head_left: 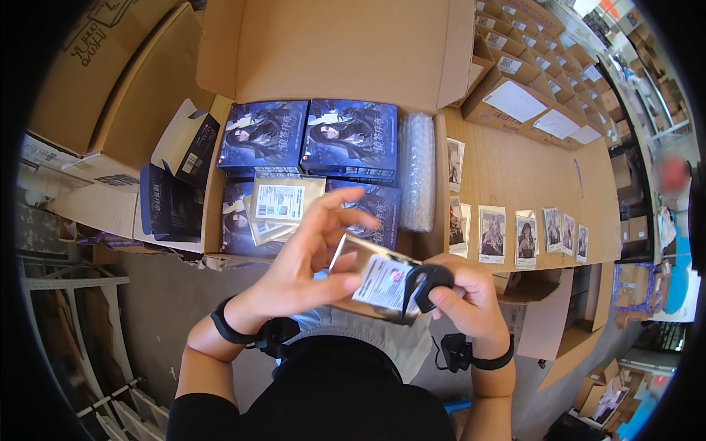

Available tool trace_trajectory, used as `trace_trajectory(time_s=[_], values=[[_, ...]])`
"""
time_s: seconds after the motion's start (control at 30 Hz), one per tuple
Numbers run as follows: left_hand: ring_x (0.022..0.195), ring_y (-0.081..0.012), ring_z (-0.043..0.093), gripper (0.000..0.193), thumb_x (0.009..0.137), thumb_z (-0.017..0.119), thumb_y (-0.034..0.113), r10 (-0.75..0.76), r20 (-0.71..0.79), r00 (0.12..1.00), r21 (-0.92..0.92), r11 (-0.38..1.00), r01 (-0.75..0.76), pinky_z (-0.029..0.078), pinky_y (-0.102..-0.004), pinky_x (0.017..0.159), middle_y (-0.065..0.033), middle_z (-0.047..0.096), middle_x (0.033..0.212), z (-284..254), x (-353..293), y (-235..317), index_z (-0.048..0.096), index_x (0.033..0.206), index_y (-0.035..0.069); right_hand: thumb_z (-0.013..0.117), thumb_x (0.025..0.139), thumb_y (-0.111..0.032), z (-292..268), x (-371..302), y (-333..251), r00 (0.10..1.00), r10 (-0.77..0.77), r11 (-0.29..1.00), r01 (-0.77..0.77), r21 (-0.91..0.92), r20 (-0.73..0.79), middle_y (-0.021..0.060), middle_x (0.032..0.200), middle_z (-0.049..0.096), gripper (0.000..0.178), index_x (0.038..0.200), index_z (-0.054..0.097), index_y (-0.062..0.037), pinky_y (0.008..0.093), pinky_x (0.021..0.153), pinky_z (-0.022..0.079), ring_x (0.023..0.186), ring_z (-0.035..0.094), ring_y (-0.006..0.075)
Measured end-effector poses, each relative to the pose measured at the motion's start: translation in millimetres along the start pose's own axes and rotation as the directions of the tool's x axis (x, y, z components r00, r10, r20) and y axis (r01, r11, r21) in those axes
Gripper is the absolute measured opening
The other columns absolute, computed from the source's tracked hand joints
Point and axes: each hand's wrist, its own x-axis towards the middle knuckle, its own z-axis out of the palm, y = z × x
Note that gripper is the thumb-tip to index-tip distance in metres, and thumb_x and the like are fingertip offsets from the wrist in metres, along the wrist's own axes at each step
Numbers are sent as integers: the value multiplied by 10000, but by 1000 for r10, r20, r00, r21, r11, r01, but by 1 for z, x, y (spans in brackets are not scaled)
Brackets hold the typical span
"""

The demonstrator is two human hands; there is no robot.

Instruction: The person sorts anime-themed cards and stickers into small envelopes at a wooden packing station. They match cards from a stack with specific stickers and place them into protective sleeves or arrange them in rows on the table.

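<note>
A shiny foil packet [379, 283] with a white label is tilted between my hands, in front of the open carton. The thumb of my left hand [298, 257] lies over the packet's left end. Its upper fingers are stretched away, and its lower fingers are partly hidden. My right hand [471, 294] grips a small black rounded tool [432, 285] against the packet's right end; its exact kind does not show. Beyond the left hand, more foil packets [278, 200] are stacked on dark blue illustrated boxes [351, 136] inside the carton [334, 51].
Bubble wrap [417, 173] fills the carton's right side. An opened dark box [176, 165] stands at left. Photo-style cards [492, 234] lie in a row on the wooden table [537, 176] at right. Behind them is a divided cardboard organizer [526, 81]. Shelving [66, 323] stands at lower left.
</note>
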Motion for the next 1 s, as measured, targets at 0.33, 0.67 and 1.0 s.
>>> trace_trajectory(time_s=[0.33, 0.67, 1.0], values=[[656, -44, 480, 177, 819, 610, 120, -22, 29, 999, 177, 984, 17, 387, -188, 582, -12, 582, 753, -5, 0, -5, 620, 913, -30, 527, 877, -203, -7, -8, -9, 910, -168, 969, 223, 104, -379, 56, 700, 518, 253, 871, 535, 50, 190, 485, 359, 529, 439, 62], [664, -107, 532, 166, 791, 629, 118, 58, 81, 995, 310, 947, -80, 404, -220, 586, -69, 605, 759, -4, 2, -1, 640, 890, -14, 544, 868, -168, 0, -3, -14, 909, -184, 971, 228, 77, -374, 42, 675, 514, 214, 852, 544, 45, 185, 471, 343, 522, 438, 55], [650, -109, 529, 177, 793, 629, 129, 77, 116, 990, 328, 938, -111, 407, -222, 583, -68, 605, 764, -5, 1, 0, 640, 900, -11, 546, 861, -134, -4, -4, -10, 927, -168, 982, 188, 29, -334, 25, 662, 513, 172, 848, 549, 37, 174, 458, 333, 509, 440, 43]])
